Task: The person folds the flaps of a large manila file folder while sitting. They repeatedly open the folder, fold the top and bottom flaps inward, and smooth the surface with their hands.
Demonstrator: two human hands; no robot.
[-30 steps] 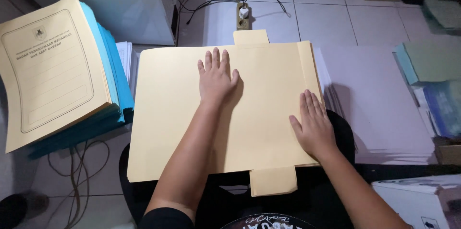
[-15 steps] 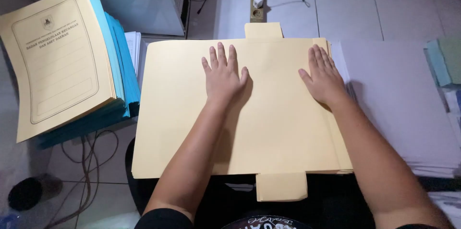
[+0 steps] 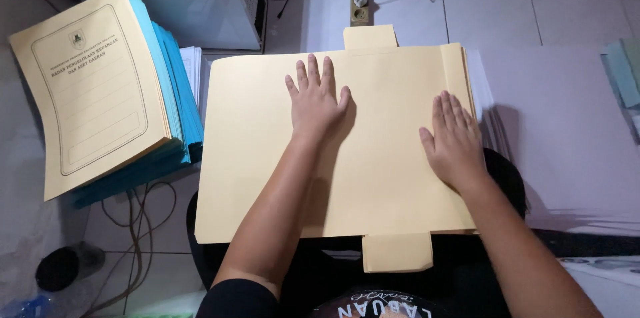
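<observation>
Both hands: flat, palms down, fingers spread – nothing grasped, as I see it.
Left hand (image 3: 316, 101): pressing on the manila folder (image 3: 267, 171) near its top middle.
Right hand (image 3: 455, 141): pressing near the folder's right edge, w/ fingertips close to the fold.
Folder: lies open on my lap, a tab sticking out at top and one at bottom; prob. a few sheets under it – edges too thin to tell.
Left side: stack of blue folders (image 3: 170, 101) w/ a printed cream cover (image 3: 87, 91) on top, just beside the folder.
Right side: pale paper stacks (image 3: 567, 138).
Floor: power strip (image 3: 360, 5) w/ cables, beyond the top tab.
</observation>
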